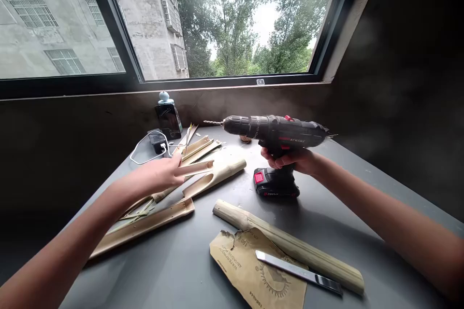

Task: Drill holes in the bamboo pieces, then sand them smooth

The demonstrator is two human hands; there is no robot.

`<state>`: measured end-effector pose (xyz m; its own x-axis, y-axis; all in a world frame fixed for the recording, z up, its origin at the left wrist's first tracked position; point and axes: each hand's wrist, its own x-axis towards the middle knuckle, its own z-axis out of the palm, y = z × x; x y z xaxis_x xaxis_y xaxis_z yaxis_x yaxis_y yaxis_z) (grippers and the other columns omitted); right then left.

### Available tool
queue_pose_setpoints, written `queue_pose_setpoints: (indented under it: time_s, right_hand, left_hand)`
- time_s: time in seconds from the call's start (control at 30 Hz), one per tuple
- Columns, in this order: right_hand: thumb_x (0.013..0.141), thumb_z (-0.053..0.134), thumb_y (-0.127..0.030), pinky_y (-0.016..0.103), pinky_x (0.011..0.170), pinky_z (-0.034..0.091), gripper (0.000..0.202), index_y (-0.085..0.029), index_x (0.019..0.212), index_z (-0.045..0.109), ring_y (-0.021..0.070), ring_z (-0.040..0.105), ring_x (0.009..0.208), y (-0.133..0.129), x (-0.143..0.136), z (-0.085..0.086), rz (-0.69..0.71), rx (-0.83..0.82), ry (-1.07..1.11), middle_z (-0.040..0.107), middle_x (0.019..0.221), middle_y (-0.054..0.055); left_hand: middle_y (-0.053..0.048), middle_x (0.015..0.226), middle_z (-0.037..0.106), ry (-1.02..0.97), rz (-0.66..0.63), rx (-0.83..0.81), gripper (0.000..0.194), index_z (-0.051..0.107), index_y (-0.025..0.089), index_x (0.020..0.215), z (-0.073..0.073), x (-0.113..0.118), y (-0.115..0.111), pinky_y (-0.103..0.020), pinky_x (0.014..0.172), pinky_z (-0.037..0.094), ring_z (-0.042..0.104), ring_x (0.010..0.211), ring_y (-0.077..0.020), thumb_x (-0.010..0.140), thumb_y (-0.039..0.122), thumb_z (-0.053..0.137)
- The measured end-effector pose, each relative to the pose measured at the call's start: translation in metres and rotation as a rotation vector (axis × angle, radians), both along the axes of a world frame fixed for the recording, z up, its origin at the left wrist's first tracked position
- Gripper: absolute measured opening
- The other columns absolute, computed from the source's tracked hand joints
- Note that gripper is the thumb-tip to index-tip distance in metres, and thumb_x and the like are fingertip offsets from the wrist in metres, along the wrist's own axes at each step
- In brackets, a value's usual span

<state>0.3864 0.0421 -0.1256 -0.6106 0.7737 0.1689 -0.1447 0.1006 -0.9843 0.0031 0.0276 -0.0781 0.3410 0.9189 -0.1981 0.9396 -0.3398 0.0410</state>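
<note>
In the head view, my right hand [286, 158] is wrapped round the grip of a black cordless drill [275, 130]. Its slim bit points left, and its battery base hangs over or rests on the table; I cannot tell which. Over on the left, my left hand [163, 173] pinches a short split bamboo piece [197, 168] between thumb and fingers, the free end pointing right. Just beyond that end lies a bamboo tube [221, 176] with a scooped-out opening. A long split bamboo half [145, 224] lies nearer to me.
A bamboo stick [290, 239] lies front right, beside brown sandpaper [250, 270] with a silver utility knife [297, 268] on it. Behind are more bamboo strips [197, 148], a charger [157, 142] with white cable, and a propped phone [169, 120]. A window edges the grey table [174, 270].
</note>
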Motion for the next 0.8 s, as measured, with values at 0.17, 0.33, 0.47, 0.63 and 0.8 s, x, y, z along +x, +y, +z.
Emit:
queue_pose_setpoints:
  time_s: [0.17,0.33,0.47,0.63,0.8]
  right_hand:
    - [0.061,0.067,-0.013,0.030,0.064,0.045,0.051,-0.015,0.112,0.067,0.0141,0.056,0.064,0.000,0.001,0.003,0.020,0.074,0.003,0.069,0.088,0.004]
    - [0.063,0.069,-0.014,0.032,0.067,0.047,0.055,-0.017,0.118,0.065,0.0173,0.062,0.070,0.003,0.004,0.002,0.061,0.137,-0.016,0.068,0.114,0.009]
    - [0.068,0.071,-0.018,0.033,0.067,0.046,0.047,-0.016,0.115,0.066,0.0161,0.062,0.066,0.004,0.003,0.005,0.132,0.169,-0.069,0.069,0.105,0.008]
    - [0.075,0.072,-0.025,0.033,0.066,0.045,0.041,-0.014,0.114,0.065,0.0167,0.063,0.063,0.003,-0.002,0.010,0.157,0.217,-0.101,0.070,0.098,0.008]
    - [0.067,0.075,-0.025,0.032,0.057,0.045,0.028,-0.015,0.092,0.066,0.0172,0.061,0.056,0.003,-0.009,0.006,-0.007,0.161,-0.015,0.068,0.080,0.003]
  left_hand:
    - [-0.008,0.095,0.068,0.040,0.016,0.305,0.042,0.044,0.026,0.119,0.026,-0.008,-0.001,-0.031,0.061,0.038,0.064,0.073,-0.0244,0.090,0.057,0.041]
    - [-0.004,0.099,0.069,0.136,-0.034,0.639,0.041,0.049,0.028,0.128,0.056,-0.011,-0.026,-0.028,0.062,0.035,0.065,0.074,-0.0225,0.093,0.049,0.042]
    - [-0.001,0.097,0.070,0.143,-0.011,0.645,0.043,0.052,0.025,0.129,0.072,-0.010,-0.044,-0.025,0.063,0.036,0.063,0.073,-0.0182,0.092,0.047,0.046]
    - [0.001,0.111,0.071,0.225,-0.035,0.769,0.042,0.057,0.026,0.129,0.073,-0.011,-0.047,-0.026,0.062,0.035,0.064,0.079,-0.0190,0.092,0.045,0.047]
    - [0.000,0.105,0.072,0.207,-0.072,0.836,0.043,0.057,0.025,0.129,0.065,-0.012,-0.041,-0.026,0.060,0.034,0.062,0.071,-0.0186,0.092,0.047,0.046]
